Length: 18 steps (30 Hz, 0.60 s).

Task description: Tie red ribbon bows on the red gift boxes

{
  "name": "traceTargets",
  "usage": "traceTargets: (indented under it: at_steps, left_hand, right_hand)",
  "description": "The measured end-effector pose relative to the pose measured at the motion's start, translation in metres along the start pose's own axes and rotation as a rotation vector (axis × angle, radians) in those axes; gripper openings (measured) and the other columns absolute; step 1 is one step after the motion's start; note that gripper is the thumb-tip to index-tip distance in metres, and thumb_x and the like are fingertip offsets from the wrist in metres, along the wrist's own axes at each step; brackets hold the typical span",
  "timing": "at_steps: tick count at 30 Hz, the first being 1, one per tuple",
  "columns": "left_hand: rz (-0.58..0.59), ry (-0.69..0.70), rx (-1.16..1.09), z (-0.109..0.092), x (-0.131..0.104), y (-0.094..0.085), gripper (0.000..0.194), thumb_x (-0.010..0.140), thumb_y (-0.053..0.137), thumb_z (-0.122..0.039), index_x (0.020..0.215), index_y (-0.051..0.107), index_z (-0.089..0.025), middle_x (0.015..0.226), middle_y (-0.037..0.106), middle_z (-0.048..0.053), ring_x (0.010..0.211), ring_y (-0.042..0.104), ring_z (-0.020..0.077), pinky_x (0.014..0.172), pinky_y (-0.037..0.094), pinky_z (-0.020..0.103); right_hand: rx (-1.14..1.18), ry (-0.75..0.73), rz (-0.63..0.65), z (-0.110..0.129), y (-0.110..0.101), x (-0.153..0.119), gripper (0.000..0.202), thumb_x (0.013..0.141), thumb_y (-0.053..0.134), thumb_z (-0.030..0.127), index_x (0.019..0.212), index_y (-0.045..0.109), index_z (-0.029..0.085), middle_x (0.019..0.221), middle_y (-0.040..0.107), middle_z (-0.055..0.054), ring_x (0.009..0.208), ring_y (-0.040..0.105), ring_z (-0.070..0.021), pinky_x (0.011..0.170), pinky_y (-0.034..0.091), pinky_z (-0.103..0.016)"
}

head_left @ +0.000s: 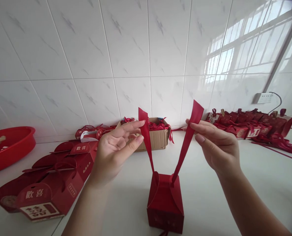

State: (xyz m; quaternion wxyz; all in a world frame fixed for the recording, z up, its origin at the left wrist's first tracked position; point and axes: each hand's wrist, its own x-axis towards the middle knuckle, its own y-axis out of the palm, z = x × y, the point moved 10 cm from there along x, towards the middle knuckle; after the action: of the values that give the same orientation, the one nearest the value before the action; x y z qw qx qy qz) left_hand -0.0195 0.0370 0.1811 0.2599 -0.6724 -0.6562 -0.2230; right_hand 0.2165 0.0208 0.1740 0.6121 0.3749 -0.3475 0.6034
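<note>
A small dark-red gift box (166, 205) stands on the white tabletop, its curved top flaps folded inward. Red ribbon (182, 154) rises from both sides of its top in two tails spread into a V. My left hand (116, 147) pinches the left tail near its upper end between thumb and fingers. The right tail is pinched the same way in my right hand (216, 144), with the ribbon's end sticking up above the fingers. Both hands are raised above the box, apart from each other, and neither touches it.
Larger red gift boxes (54, 193) stand at the left, by a red plastic basin (13, 147). A cardboard box (152, 141) with red ribbons stands at the back. Several small red boxes (255, 126) and loose ribbons (281, 142) lie at the right, against the tiled wall (131, 49).
</note>
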Motion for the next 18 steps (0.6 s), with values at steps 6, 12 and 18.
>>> traceTargets:
  at_steps: [6,12,18]
  left_hand:
    - [0.018,0.024,-0.015,-0.0048,-0.0002,-0.0017,0.027,0.077,0.070,-0.022,0.103,0.070,-0.027,0.102,0.070,0.000,0.083,0.061,0.0117,0.081,0.052,0.021]
    - [0.018,0.030,-0.003,-0.0078,-0.0017,-0.0003,0.028,0.076,0.070,-0.023,0.104,0.070,-0.029,0.097,0.071,-0.001,0.081,0.062,0.0122,0.080,0.053,0.022]
    - [-0.037,0.041,0.005,-0.0094,-0.0036,-0.0043,0.030,0.073,0.072,-0.022,0.102,0.070,-0.028,0.096,0.072,0.001,0.086,0.064,0.0148,0.080,0.054,0.024]
  right_hand:
    - [0.026,0.003,0.041,0.0019,0.0052,-0.0008,0.028,0.085,0.060,0.017,0.105,0.069,0.034,0.109,0.067,0.000,0.108,0.059,-0.0217,0.090,0.051,-0.037]
    - [-0.015,0.005,0.055,0.0027,0.0071,-0.0008,0.028,0.085,0.060,0.018,0.105,0.069,0.035,0.107,0.068,0.000,0.105,0.060,-0.0217,0.089,0.052,-0.038]
    - [-0.011,-0.002,0.051,0.0052,0.0076,-0.0003,0.028,0.084,0.061,0.017,0.104,0.070,0.034,0.108,0.068,0.000,0.106,0.059,-0.0230,0.088,0.052,-0.039]
